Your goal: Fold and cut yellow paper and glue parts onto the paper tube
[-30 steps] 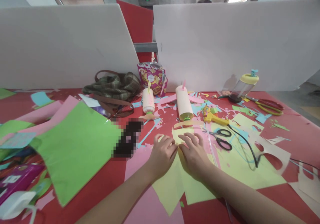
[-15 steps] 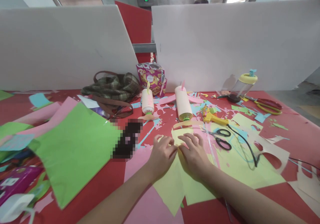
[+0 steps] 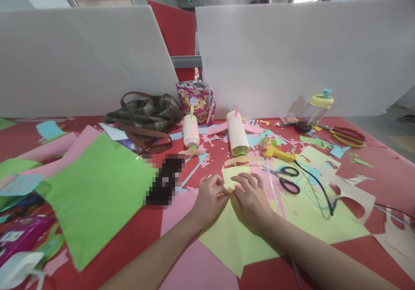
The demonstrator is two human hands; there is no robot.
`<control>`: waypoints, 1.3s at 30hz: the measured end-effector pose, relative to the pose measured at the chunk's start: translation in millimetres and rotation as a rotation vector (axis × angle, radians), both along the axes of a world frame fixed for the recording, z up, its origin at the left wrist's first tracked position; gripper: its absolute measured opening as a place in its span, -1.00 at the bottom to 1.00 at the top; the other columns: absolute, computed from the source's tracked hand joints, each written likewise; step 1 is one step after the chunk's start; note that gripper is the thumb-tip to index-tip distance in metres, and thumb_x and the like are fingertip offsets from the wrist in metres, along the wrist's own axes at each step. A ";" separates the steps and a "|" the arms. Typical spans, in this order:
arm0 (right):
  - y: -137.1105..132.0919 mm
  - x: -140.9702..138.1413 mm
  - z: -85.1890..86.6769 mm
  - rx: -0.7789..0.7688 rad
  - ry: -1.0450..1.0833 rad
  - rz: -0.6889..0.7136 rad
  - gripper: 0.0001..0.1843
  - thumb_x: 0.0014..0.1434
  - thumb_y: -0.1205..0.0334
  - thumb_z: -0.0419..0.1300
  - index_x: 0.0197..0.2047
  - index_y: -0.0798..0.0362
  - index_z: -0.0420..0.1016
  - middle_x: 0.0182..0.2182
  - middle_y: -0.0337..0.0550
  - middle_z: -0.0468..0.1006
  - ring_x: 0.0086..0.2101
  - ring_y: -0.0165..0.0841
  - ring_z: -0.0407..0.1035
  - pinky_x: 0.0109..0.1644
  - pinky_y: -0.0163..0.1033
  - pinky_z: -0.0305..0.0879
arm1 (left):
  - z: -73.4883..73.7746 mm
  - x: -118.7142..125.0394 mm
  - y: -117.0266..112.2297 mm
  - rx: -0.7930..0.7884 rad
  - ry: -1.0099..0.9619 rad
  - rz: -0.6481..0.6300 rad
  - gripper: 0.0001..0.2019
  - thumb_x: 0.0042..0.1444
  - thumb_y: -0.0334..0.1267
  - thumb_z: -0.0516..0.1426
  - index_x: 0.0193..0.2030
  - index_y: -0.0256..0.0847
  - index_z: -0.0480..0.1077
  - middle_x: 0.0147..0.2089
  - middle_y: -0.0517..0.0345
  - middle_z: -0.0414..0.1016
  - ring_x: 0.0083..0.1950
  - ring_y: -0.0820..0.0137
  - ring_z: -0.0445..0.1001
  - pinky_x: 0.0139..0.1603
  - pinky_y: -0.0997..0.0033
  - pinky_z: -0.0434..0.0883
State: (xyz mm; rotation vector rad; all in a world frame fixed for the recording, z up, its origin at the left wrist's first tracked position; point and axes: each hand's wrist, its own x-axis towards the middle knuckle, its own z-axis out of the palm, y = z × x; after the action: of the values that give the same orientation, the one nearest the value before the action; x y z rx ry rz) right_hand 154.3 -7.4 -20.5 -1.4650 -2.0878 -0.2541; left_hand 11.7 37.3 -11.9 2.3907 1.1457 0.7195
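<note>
Over yellow paper (image 3: 227, 244), L hand (image 3: 209, 200) pinches sm. yellow pc. (image 3: 223, 196), R hand (image 3: 253, 200) at its end, grip unclear.

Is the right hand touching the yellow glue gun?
Apart. The head view shows a clear gap between the right hand and the yellow glue gun, with the tip of the scissors in it.
</note>
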 end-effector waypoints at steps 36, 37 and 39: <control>-0.2 3.9 1.3 -0.016 -0.014 0.003 -0.81 -0.13 0.51 -0.05 -0.50 0.09 0.31 -0.61 -0.22 0.36 -0.45 -0.38 0.19 -0.02 -0.05 -0.11 | 8.4 -5.6 1.2 0.148 0.070 -0.135 -0.81 0.13 -0.32 -0.06 -0.36 -0.15 0.36 -0.37 0.20 0.48 -0.25 0.35 0.30 -0.03 0.10 -0.05; -0.2 4.1 1.5 -0.016 -0.011 0.000 -0.80 -0.14 0.52 -0.05 -0.50 0.09 0.31 -0.61 -0.22 0.37 -0.45 -0.38 0.19 -0.02 -0.05 -0.11 | 8.2 -5.4 1.4 0.154 0.079 -0.133 -0.81 0.13 -0.32 -0.06 -0.37 -0.16 0.36 -0.35 0.20 0.47 -0.24 0.35 0.30 -0.04 0.09 -0.05; -0.2 4.7 1.3 -0.019 -0.009 -0.006 -0.79 -0.13 0.53 -0.05 -0.49 0.09 0.32 -0.59 -0.21 0.39 -0.44 -0.38 0.20 -0.02 -0.05 -0.12 | 7.7 -4.9 1.6 0.155 0.100 -0.126 -0.80 0.13 -0.32 -0.07 -0.39 -0.17 0.34 -0.35 0.20 0.46 -0.23 0.35 0.30 -0.05 0.11 -0.05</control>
State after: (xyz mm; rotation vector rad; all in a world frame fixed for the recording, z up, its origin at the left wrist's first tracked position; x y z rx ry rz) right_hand 158.9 -7.6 -19.2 -1.4835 -2.0984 -0.2442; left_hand 6.8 39.0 -4.2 2.6276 0.9991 0.6761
